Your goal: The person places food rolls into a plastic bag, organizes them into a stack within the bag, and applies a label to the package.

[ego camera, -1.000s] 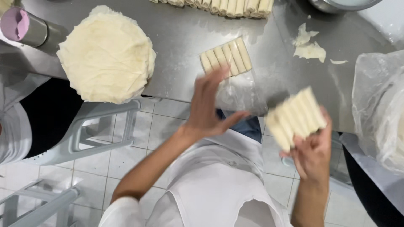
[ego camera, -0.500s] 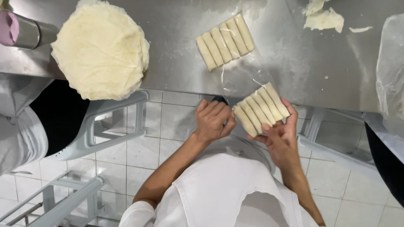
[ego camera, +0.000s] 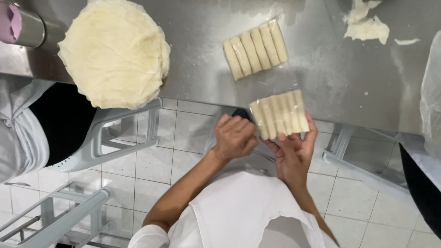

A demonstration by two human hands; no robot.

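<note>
Pack of rolls (ego camera: 279,114) held at the bench (ego camera: 340,78) edge, middle of the frame

Right hand (ego camera: 294,149) has its grip closed on the lower edge of the clear-wrapped pack, pale rolls lined up side by side inside it, sitting right over the front edge of the steel bench. Left hand (ego camera: 235,137) is curled into a loose fist just beside the pack's left end, can't tell if it's actually pinching the wrap. Second pack (ego camera: 255,48) of the same rolls lies flat on the bench just above, apart from the held one. Big round stack of thin dough sheets (ego camera: 115,50) in the upper left hangs over the bench edge. Some dough scraps (ego camera: 365,25) are in the upper right, and a grey plastic chair (ego camera: 115,133) stands on the tiled floor at lower left.
</note>
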